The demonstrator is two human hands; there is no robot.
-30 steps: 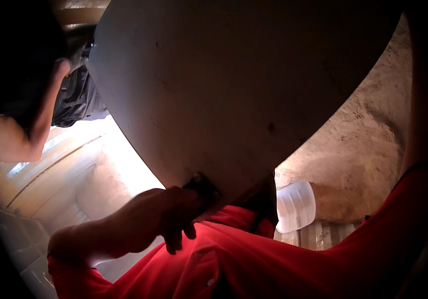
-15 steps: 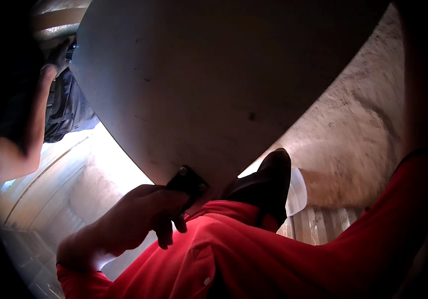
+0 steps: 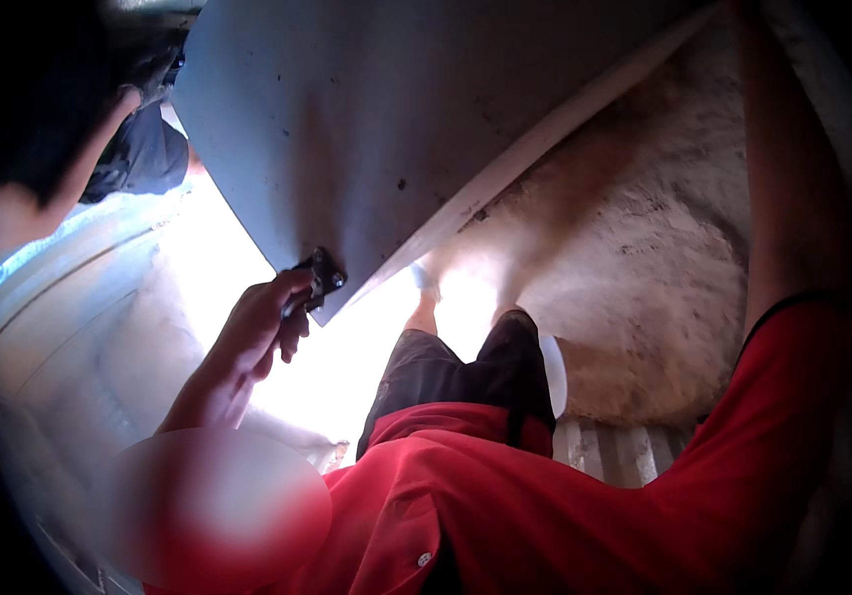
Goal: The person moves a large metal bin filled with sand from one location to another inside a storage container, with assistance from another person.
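Observation:
A large grey panel [image 3: 366, 129] fills the upper middle, its pointed lower corner hanging in front of my body. My left hand [image 3: 272, 312] is closed on a small black fitting [image 3: 322, 280] at that corner; its exact kind I cannot make out. My right arm [image 3: 793, 188], in a red sleeve, reaches up along the right side. The hand at its end lies beyond the upper edge of the picture.
At the left, another person's arm [image 3: 74, 188] reaches toward the panel's far left edge. A rough brown surface [image 3: 634, 297] spreads on the right, above ribbed flooring [image 3: 609, 451]. Something white and rounded [image 3: 553, 377] stands beside my legs. Glaring light washes out the ground.
The panel's lower corner has moved up and to the left, and its right side edge now shows. My left hand has moved with it, still on the black fitting. My legs have come into view.

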